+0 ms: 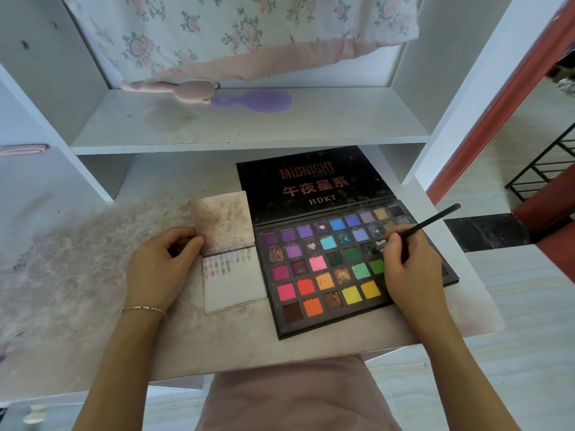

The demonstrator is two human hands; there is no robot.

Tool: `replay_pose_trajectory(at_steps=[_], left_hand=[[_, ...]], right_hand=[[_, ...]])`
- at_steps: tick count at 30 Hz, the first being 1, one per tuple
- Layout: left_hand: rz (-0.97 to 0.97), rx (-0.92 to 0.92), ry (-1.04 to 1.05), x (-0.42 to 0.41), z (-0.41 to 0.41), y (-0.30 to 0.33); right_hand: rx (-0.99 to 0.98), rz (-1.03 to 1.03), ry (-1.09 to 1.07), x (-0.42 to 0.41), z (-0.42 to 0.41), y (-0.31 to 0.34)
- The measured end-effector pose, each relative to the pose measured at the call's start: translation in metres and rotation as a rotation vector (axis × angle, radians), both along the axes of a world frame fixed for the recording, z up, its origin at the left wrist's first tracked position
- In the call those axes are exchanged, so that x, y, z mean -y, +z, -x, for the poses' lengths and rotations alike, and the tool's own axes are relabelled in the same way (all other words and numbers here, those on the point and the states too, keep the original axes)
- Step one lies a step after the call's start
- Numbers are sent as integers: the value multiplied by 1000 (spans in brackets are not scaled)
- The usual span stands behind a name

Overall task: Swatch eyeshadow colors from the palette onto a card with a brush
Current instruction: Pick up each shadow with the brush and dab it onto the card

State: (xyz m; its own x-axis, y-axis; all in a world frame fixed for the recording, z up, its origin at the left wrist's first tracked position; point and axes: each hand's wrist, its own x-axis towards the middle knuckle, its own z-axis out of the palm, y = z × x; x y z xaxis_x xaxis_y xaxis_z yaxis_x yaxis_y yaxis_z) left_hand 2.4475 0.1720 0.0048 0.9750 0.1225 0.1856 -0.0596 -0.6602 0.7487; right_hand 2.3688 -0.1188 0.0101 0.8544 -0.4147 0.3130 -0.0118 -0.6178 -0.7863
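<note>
With the right hand (410,269) pinching the brush (426,223), load its tip lightly in one pan of the palette (326,275), while the left hand (161,265) grips the card (233,275) near the table's (93,306) middle.

Brush (431,221) tip hidden behind right hand (410,269); several palette (326,321) pans covered by that hand. Swatches on card (233,284) too small to distinguish.

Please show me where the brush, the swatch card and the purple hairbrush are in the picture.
brush (431,221), head view, middle of the black handle above the right hand.
swatch card (235,283), head view, bare white lower part.
purple hairbrush (267,101), head view, round head on the shelf.
</note>
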Motion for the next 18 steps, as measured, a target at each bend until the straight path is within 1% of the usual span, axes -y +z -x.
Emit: replay_pose_trajectory(at_steps=[9,14,18], left_hand=[[4,-8,3,0,0,1],[0,-22,3,1,-1,1],[13,-26,5,1,-1,1]], right_hand=[[13,-115,105,-6,1,6],[10,-288,165,-25,-4,14],[-39,-395,307,-55,-9,20]])
